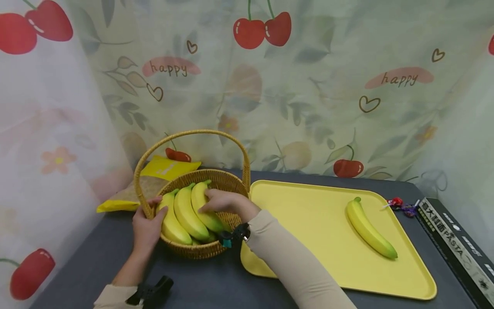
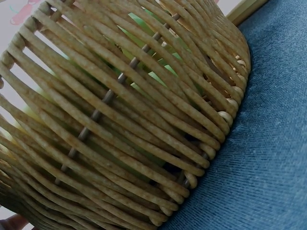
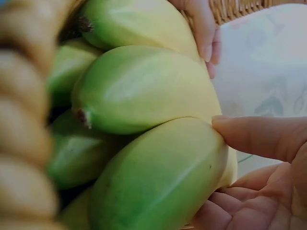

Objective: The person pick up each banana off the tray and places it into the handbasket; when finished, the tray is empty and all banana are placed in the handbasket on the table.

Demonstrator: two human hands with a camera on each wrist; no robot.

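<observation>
A wicker basket with a tall arched handle stands on the left of the table, several yellow-green bananas piled inside. My left hand holds the basket's left rim near the foot of the handle, its thumb beside the leftmost banana. Reaching in from the right, my right hand grips the rightmost banana. In the right wrist view, the thumb presses one side of it and the fingers lie on the other. The left wrist view is filled by the basket's woven wall, bananas showing through the gaps.
Right of the basket lies a yellow tray with a single banana on it. Beyond its right edge are small wrapped candies and a black pasta box. A yellow-and-brown packet lies behind the basket. Patterned curtains enclose the table.
</observation>
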